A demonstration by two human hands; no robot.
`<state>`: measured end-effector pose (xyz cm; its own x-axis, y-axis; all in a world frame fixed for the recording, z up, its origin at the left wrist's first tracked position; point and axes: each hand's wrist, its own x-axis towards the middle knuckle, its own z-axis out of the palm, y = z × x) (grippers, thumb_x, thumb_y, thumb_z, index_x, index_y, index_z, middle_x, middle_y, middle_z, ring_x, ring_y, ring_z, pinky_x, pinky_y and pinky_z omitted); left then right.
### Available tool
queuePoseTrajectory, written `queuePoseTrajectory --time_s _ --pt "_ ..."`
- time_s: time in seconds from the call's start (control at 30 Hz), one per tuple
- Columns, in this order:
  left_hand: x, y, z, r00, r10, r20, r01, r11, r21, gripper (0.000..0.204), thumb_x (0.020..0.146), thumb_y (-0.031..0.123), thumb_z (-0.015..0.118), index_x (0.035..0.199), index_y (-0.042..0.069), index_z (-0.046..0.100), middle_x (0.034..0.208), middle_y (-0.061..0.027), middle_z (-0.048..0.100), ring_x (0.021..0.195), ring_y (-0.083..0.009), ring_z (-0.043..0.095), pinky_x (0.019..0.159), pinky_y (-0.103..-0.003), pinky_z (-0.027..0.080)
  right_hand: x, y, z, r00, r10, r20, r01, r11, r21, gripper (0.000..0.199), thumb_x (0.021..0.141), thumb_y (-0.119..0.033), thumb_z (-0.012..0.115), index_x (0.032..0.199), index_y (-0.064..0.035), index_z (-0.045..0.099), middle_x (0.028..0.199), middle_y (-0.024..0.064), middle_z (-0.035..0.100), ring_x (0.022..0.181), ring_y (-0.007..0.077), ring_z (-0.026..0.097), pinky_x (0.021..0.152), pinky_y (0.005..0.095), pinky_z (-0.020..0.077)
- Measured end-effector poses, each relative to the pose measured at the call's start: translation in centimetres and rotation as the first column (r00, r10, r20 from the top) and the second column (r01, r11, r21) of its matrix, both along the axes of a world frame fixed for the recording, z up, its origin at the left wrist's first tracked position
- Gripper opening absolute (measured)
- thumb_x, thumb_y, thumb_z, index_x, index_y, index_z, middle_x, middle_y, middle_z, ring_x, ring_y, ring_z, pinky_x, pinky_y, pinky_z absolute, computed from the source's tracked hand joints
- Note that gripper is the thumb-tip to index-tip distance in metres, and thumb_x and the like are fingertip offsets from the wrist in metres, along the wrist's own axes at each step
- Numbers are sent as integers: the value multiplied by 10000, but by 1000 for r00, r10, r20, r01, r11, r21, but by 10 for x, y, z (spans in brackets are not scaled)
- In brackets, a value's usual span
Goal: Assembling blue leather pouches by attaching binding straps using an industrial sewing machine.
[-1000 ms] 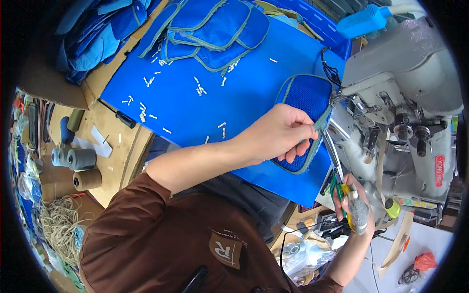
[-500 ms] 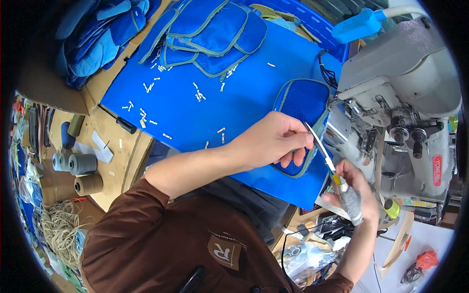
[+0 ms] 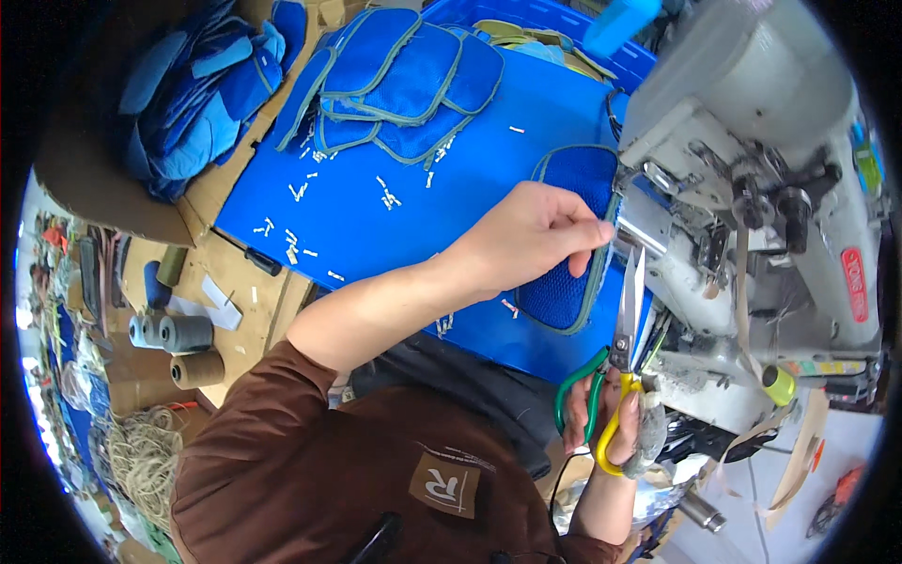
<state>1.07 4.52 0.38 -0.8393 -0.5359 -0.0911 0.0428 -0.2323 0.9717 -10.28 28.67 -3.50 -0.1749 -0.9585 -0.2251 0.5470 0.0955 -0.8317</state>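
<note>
- While the left hand (image 3: 540, 240) appears to pinch the grey-trimmed edge of the blue pad (image 3: 552, 303), the right hand (image 3: 609, 404) has its fingers through the scissors (image 3: 621, 346), whose blades look slightly parted
- The pad lies on the blue tabletop (image 3: 352, 235), just beside the sewing machine (image 3: 752, 103)
- For neat scissor work, it would help to hold that edge taut, bring the blades in along it, and spare the nearby fingertips
- The blades point away from the person; the pad's long axis also runs away, its far end leaning slightly right
</note>
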Motion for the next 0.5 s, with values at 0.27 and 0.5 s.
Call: queuePoseTrajectory --time_s 0.27,0.5 --pt "-5 2 4 998 53 39 -60 974 218 196 925 210 690 925 14 675 629 82 460 499 -5 319 446 -209 194 21 -5 8 999 19 -35 -15 993 115 713 908 -734 414 1046 -34 426 671 66 478 420 146 461 350 283 463" --pt "-3 4 3 999 44 2 -43 953 298 168 933 184 674 916 18 654 643 87 440 504 0 306 446 -209 187 25 -10 8 999 37 -13 -35 993 112 749 900 -759 393 1015 -21 441 650 68 468 407 141 459 344 276 467"
